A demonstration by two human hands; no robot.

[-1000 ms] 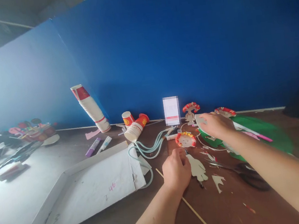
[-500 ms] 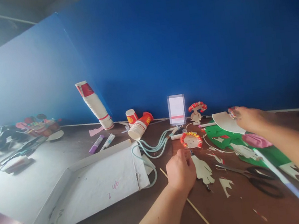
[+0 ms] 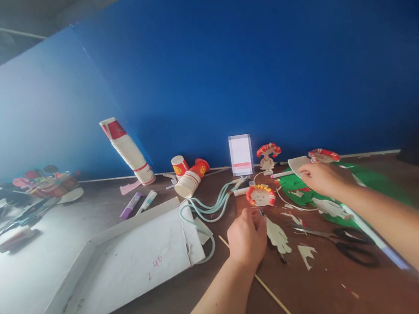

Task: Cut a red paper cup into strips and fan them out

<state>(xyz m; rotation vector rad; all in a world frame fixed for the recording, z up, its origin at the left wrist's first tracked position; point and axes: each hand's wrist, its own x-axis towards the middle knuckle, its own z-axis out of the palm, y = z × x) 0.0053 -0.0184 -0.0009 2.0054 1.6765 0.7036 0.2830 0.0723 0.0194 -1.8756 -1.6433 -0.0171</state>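
Blue partition (image 3: 259,68): spread across the whole background, behind the white box.
Brown table (image 3: 313,300): seen on the right of the white box, with paper scraps scattered over it.
White box (image 3: 121,277): laid open and shallow, marked inside with pink writing; used here as the landmark.
Green sheet (image 3: 377,181): laid flat, well to the right of the white box, partly covered by the right forearm.
Paper cup stack (image 3: 129,152): propped at a lean, behind the white box.
Black-handled scissors (image 3: 334,237): laid on the table, well right of the white box.
Left hand (image 3: 248,237): placed just right of the white box, fingers curled in narrowly; whether anything is gripped cannot be told.
Right hand (image 3: 323,175): stretched farther right of the white box, by the green sheet, fingers drawn in narrowly at a white paper piece (image 3: 298,164); whether it is pinched or only touched cannot be told.
White cutout figure (image 3: 277,235): laid right of the white box, just beside the left hand.
Red-and-yellow-edged disc (image 3: 260,196): placed right of the white box, beyond the left hand.
White paper piece: seen right of the white box, partly hidden by the right hand.
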